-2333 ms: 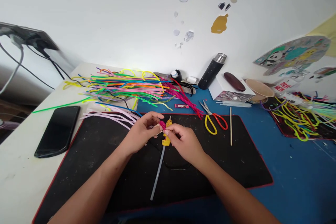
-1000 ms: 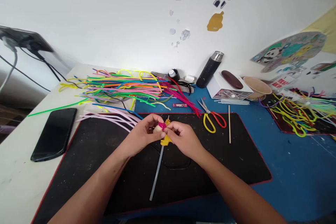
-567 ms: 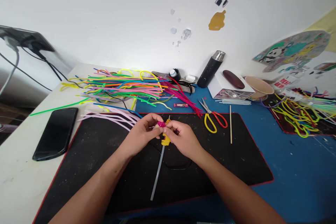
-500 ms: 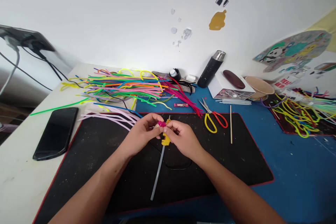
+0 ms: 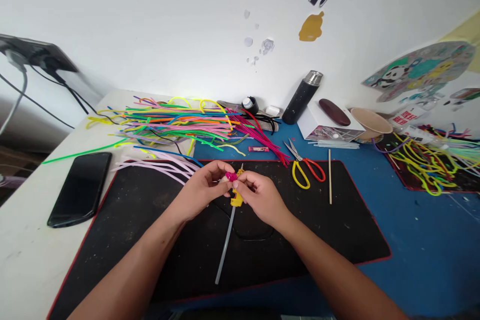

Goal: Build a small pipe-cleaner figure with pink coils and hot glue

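Almost no shift over the last half second: your left hand (image 5: 205,185) and right hand (image 5: 262,196) still pinch the small magenta piece (image 5: 231,176), fingertips nearly closed, above the yellow glue gun (image 5: 237,200) on the black mat (image 5: 318,230). Judgement: you are mid-step, fine fingertip shaping continuing.

I have the yellow plastic glue gun (image 5: 237,201) on the black rectangular mat (image 5: 352,235), partly hidden by the right hand (image 5: 264,200); the small fuzzy magenta piece (image 5: 231,176) sits between that hand and the left hand (image 5: 202,190). To my right, the yellow-and-red-handled metal scissors (image 5: 299,159) straddle the mat's far edge, left of the thin wooden stick (image 5: 330,177). The flat black phone (image 5: 79,190) lies left of the mat, the multicoloured pipe-cleaner heap (image 5: 180,125) behind it, the black cylindrical flask (image 5: 301,100) at the back.
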{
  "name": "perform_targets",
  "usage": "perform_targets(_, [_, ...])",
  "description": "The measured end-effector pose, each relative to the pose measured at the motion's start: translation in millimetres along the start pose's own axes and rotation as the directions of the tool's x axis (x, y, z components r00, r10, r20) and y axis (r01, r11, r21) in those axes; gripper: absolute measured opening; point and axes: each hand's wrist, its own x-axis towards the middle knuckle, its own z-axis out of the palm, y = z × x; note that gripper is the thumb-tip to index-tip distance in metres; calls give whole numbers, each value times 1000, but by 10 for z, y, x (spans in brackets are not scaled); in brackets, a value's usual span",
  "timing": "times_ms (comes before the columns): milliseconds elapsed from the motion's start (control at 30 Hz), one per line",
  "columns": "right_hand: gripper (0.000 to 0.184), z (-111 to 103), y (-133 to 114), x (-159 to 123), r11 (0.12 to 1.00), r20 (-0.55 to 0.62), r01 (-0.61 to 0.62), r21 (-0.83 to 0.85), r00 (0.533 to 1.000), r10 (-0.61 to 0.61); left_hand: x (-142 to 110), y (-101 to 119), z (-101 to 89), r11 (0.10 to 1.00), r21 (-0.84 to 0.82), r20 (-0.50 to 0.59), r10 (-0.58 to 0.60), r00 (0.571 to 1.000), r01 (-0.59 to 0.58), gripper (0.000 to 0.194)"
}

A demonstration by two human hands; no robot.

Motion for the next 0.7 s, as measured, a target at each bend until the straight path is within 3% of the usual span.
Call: perform_targets(700, [26,60,-2,20,998,6,14,61,1000,-14,16,-27,0,998,-61,-84,10,996,-15,28])
